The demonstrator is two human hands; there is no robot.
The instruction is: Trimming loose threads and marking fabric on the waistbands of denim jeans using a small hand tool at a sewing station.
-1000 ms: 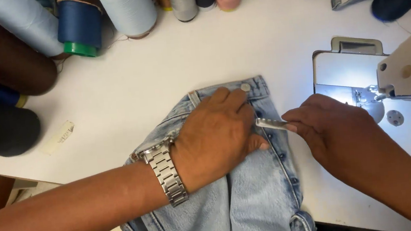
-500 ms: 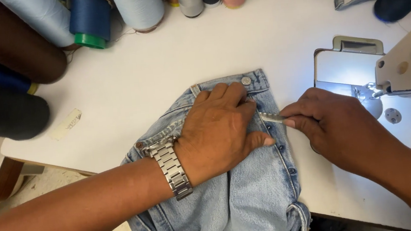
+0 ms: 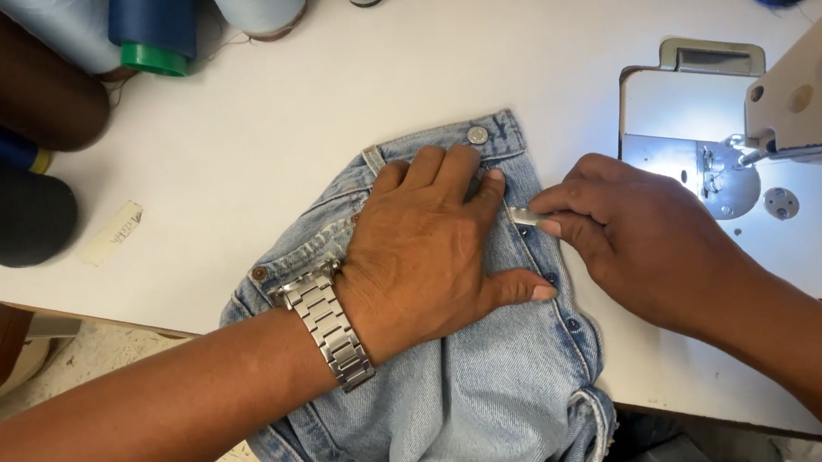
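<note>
Jeans [image 3: 487, 394] are pinned flat on the white table [image 3: 252, 146] by the left hand [image 3: 423, 250] — spread open, gripping nothing — while a small metal tool [image 3: 527, 217] (pinched in the right hand [image 3: 633, 240]) is pressed at the button fly, most of which looks untouched.

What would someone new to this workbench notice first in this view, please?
First, the light blue jeans spread at the middle of the white table, pressed flat by the left hand with a steel watch at the wrist. The right hand pinches a small metal tool at the button fly. To the right, the sewing machine lights its plate; thread cones line the far edge.
</note>
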